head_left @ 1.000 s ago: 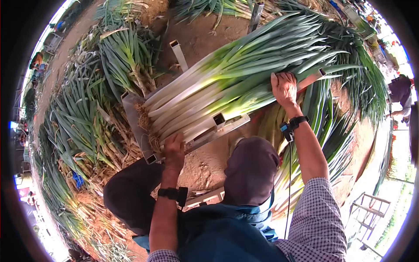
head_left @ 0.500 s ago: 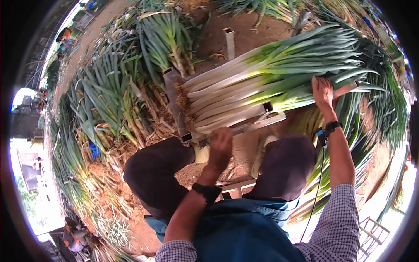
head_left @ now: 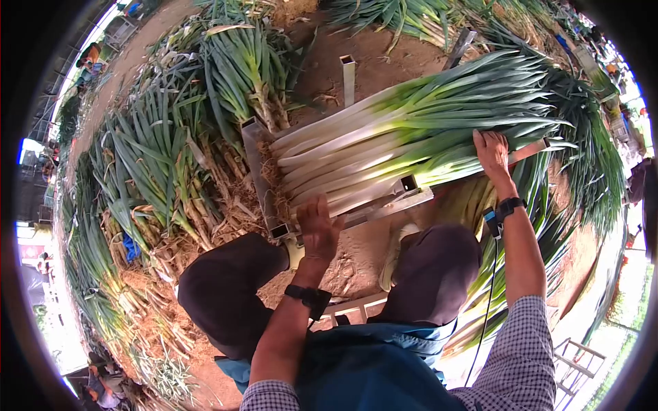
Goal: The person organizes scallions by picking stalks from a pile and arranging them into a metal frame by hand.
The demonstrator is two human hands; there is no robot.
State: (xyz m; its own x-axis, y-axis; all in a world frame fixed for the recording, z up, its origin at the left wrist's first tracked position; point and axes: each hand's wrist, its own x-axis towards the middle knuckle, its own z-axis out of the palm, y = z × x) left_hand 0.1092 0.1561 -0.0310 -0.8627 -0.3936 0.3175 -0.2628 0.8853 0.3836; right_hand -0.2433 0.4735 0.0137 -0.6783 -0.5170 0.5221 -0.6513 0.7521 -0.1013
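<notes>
In the head view, a thick bundle of leeks lies in a low metal frame on the ground, white stalks to the left and green leaves to the right. The roots lie at the frame's left end piece, and the stalks run side by side. A square post rises on the far side of the frame, and a second short post on the near side, by the nearest stalks.

The left hand is at the near left part of the bundle, by the stalks' root ends, with its fingers extended and thumb apart; it grips nothing, and whether its fingertips touch the stalks is hard to tell. The right hand lies on the near edge of the green leaves, fingers slightly bent and not closed round anything.

More leeks are heaped on the left, with a blue scrap near the heap's near part. Another leafy pile stands to the right. The person's dark-trousered knees are on the near side of the frame.
</notes>
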